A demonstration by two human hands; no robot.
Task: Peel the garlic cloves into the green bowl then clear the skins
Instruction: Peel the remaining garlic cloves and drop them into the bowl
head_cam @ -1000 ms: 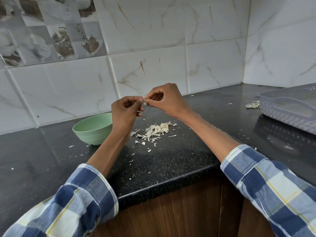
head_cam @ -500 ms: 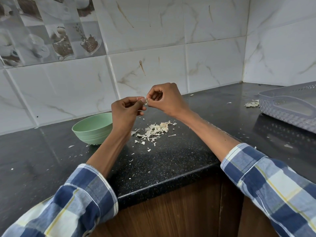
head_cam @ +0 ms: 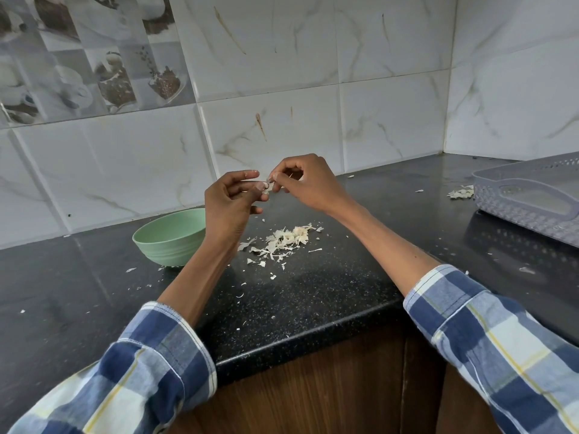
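your left hand [head_cam: 230,203] and right hand [head_cam: 308,183] meet above the black counter [head_cam: 313,296], fingertips nearly touching. between them sits the garlic clove [head_cam: 267,187] — a small pale bit, pinched at your left thumb and forefinger, with your right fingertips [head_cam: 275,176] closed on its upper edge (whether on skin or clove, you cannot tell). the green bowl [head_cam: 169,238] stands just left of your left wrist, partly behind it. the skins [head_cam: 286,239] lie in a loose heap on the counter below your hands — near the bowl, not touching it.
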